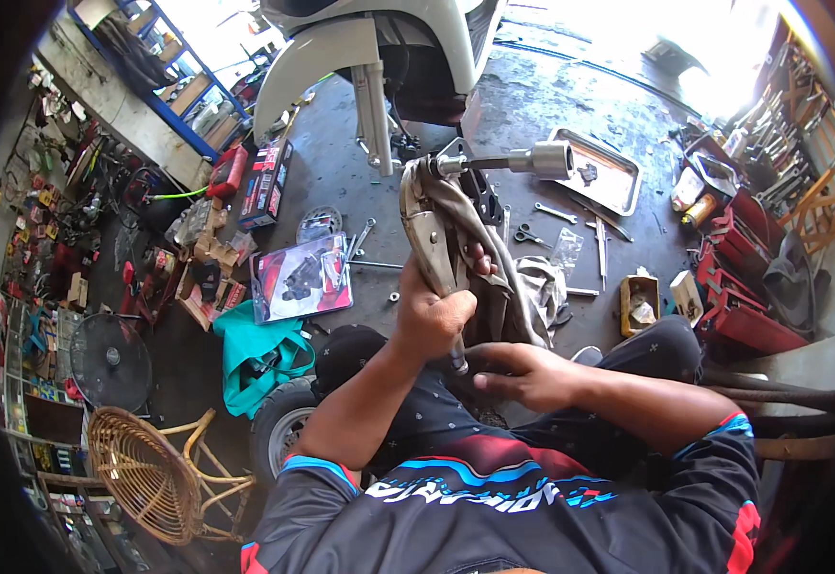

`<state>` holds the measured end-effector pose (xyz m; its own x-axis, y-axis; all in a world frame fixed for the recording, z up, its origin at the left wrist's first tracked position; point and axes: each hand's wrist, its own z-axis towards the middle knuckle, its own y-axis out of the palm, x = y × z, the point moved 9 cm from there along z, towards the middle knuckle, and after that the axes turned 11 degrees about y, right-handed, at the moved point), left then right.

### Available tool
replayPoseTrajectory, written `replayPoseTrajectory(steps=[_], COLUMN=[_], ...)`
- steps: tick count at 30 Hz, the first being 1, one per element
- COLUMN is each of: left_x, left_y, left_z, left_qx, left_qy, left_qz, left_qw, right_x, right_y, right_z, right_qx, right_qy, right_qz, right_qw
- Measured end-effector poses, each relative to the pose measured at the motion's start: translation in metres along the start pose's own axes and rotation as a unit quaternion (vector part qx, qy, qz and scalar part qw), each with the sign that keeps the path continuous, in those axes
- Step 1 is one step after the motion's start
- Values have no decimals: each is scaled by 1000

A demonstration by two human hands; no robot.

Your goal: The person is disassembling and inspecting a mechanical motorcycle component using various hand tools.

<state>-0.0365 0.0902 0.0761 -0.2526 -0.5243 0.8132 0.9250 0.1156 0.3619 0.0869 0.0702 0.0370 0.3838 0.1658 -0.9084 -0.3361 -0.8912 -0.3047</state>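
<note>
My left hand (436, 311) is wrapped around the handles of large, worn locking pliers (424, 234), held upright in front of my lap. Around the pliers' far end is a beige rag (465, 206), and there they meet a dark metal part (482, 191) with holes. A silver socket (542, 159) on a shaft sticks out to the right from that end; exactly how it joins is hidden. Beside the pliers' near end, my right hand (523, 375) has its thumb and fingers apart, with nothing visible between them.
A white scooter (322, 62) stands ahead. On the floor lie a metal tray (628, 206), scissors (529, 235), a caliper (602, 253) and wrenches. To the left are a boxed part (300, 279), a teal bag (245, 359), a wheel (283, 430) and a rattan stool (149, 478). Red toolboxes (752, 287) stand right.
</note>
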Motion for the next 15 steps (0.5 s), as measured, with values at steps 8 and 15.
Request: replayPoseTrajectory(steps=[8,15], left_x=[4,7], left_y=[3,-2], left_z=[-3,-5], left_qx=[-30,-35], left_qy=[-58,-47], left_qz=[45,37], left_qw=[997,998], right_x=[18,13], right_y=[51,46], right_z=[14,10], right_qx=[-183,33], right_qy=[93,70], right_qz=[367,269], right_qw=[907,960])
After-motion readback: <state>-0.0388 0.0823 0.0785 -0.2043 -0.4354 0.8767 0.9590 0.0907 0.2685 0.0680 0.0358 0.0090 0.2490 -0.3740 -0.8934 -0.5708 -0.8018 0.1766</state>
